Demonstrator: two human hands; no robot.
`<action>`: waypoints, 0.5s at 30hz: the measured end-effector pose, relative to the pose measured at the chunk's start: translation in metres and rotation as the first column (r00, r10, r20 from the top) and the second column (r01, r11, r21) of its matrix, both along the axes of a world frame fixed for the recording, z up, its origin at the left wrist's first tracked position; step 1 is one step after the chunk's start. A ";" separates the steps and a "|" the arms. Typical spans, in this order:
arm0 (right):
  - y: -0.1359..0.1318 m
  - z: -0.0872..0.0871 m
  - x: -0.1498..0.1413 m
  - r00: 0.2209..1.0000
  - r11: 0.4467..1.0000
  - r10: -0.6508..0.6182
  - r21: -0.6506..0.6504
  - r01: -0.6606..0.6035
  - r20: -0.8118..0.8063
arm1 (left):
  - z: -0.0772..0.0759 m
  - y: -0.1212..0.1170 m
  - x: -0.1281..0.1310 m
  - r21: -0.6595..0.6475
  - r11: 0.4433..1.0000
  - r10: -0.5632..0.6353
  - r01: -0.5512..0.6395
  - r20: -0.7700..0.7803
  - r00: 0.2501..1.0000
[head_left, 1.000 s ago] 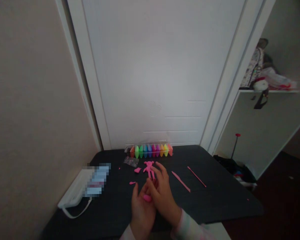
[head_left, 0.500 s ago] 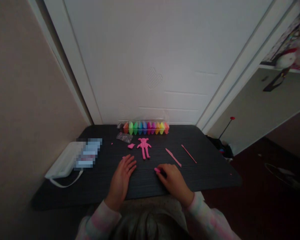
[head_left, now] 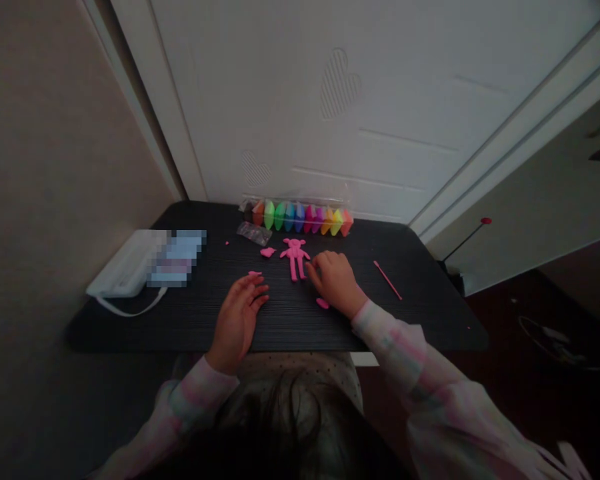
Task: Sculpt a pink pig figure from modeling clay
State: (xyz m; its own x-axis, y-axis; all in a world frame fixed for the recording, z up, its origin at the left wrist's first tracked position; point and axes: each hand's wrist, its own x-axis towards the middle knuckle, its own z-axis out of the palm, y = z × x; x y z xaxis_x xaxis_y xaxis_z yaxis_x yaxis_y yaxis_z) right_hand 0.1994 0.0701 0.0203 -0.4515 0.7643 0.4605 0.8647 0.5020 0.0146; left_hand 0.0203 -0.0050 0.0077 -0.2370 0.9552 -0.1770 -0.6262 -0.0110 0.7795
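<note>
On the dark table lies a flat pink clay figure (head_left: 295, 257) with round ears, arms and two long legs. My right hand (head_left: 335, 280) is beside its legs, palm down with fingers curled; what they hold, if anything, is hidden. A small oval pink clay piece (head_left: 323, 303) rests on the table just below that hand. My left hand (head_left: 237, 317) is open at the left, fingers apart, its tips close to a small pink clay bit (head_left: 255, 273). Another pink clay lump (head_left: 268, 252) sits left of the figure. The pink modelling knife is out of sight.
A row of coloured clay packs (head_left: 300, 217) stands along the back, with a crumpled clear wrapper (head_left: 255, 233) before it. To the right lies a thin pink modelling stick (head_left: 387, 280). A white case with a strap (head_left: 130, 263) is at the left, beside a blurred-out item (head_left: 177, 260).
My right hand has let go of the oval clay piece and moved forward, over where the pink knife lay. The knife no longer shows. The view has tilted; my left hand stays nearly in place.
</note>
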 end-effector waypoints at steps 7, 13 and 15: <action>-0.020 -0.003 -0.019 0.970 0.984 0.158 0.047 -0.170 0.185 | -0.001 -0.002 0.001 0.024 1.000 0.019 -0.018 -0.022 1.000; -0.020 0.000 -0.021 0.954 0.978 0.192 0.039 -0.206 0.228 | -0.002 -0.002 0.000 0.029 0.999 0.019 -0.019 -0.014 1.000; -0.017 0.000 -0.021 0.960 0.983 0.170 0.036 -0.182 0.224 | -0.002 -0.002 0.000 0.027 1.000 0.013 -0.013 -0.012 1.000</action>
State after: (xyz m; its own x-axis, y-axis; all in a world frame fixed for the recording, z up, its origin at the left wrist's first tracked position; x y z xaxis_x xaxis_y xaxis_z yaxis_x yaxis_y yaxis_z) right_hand 0.1787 0.0529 0.0207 -0.6713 0.6398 0.3743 0.7352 0.6391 0.2261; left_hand 0.0204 -0.0071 0.0059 -0.2514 0.9565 -0.1480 -0.6166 -0.0404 0.7862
